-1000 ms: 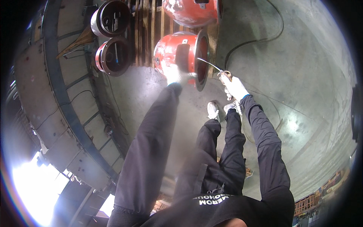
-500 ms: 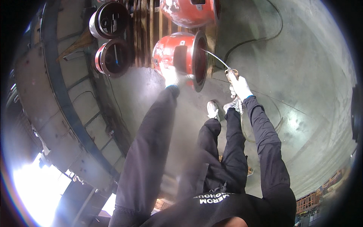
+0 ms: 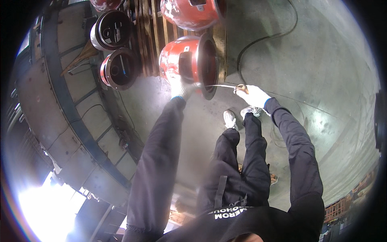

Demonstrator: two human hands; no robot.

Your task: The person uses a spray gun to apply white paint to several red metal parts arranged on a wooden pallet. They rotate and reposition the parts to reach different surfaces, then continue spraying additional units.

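Observation:
A red metal housing, worn pale in patches, lies on its side with a wide dark flange facing right. My gloved left hand is against its near side, by the flange; glare and blur hide how the fingers lie. My gloved right hand is closed around an air blow gun to the right of the housing. The gun's long thin nozzle points left across the near part of the flange, its tip close to my left hand.
The housing rests on a wooden pallet, with another red housing behind it. Two dark-mouthed round parts stand on the left beside a long metal structure. A dark hose curves over the grey floor.
My right hand has turned the blow gun and brought it nearer, so the nozzle has swung from the far part of the flange's mouth to its near edge. The left hand stays at the housing.

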